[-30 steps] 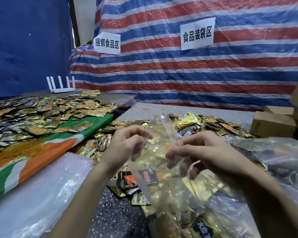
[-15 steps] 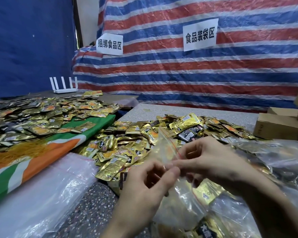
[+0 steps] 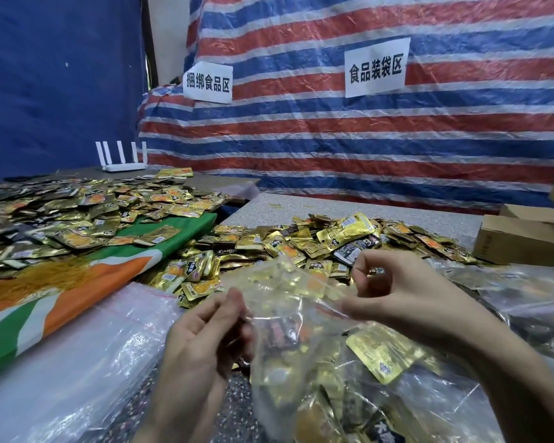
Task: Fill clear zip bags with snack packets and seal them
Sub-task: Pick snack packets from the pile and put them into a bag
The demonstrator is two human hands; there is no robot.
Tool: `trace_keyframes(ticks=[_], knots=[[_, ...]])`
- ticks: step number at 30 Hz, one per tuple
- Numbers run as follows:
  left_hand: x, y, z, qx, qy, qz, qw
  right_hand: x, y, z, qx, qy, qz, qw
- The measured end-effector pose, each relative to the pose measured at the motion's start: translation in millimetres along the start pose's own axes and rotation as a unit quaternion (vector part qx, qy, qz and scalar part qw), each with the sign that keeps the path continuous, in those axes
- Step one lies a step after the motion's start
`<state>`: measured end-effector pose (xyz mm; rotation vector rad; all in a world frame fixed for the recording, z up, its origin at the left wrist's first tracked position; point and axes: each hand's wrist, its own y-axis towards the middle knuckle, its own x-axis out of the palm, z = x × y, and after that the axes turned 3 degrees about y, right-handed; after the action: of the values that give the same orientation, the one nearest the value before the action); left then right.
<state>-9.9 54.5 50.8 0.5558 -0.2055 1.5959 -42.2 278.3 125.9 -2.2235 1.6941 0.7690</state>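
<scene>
Between our two grips the clear zip bag (image 3: 296, 302) is pulled out at its mouth. Our left hand (image 3: 202, 343) pinches the near-left end of the closure, thumb against forefinger, and our right hand (image 3: 410, 292) pinches the far-right end the same way. We judge the step to be sealing. To do it well, we should hold the mouth taut and flat, line up the two tracks, then press along from one grip to the other with no packet corner caught between. Below the grips the bag sags, its thin, glossy film crinkled, and flat gold foil snack packets (image 3: 384, 356) show through it. Beyond the grips lies a loose pile of packets (image 3: 301, 247), slick and stiff-edged.
</scene>
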Motion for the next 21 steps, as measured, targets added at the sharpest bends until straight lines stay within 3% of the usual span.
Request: trace_keyframes(ticks=[3,6,8,10,14,21], knots=[[2,0,2,0.018,0.037,-0.012,0.999,1,-9,-6,-0.176,-0.067,0.045,0.981],[4,1,1,0.024,0.044,-0.025,0.998,1,-14,-15,-0.270,-0.069,-0.052,0.959],[2,3,-1,0.017,0.038,-0.022,0.999,0,-16,-16,-0.254,-0.069,-0.134,0.955],[-1,6,-2,0.005,0.027,-0.012,1.000,-3,-16,-14,-0.205,-0.077,-0.157,0.963],[-7,15,-4,0.003,0.043,0.002,0.999,-14,-13,-9,-0.163,-0.124,-0.118,0.972],[2,62,-24,-0.066,0.181,-0.068,0.979,-24,-10,-4,-0.125,-0.171,-0.088,0.973]])
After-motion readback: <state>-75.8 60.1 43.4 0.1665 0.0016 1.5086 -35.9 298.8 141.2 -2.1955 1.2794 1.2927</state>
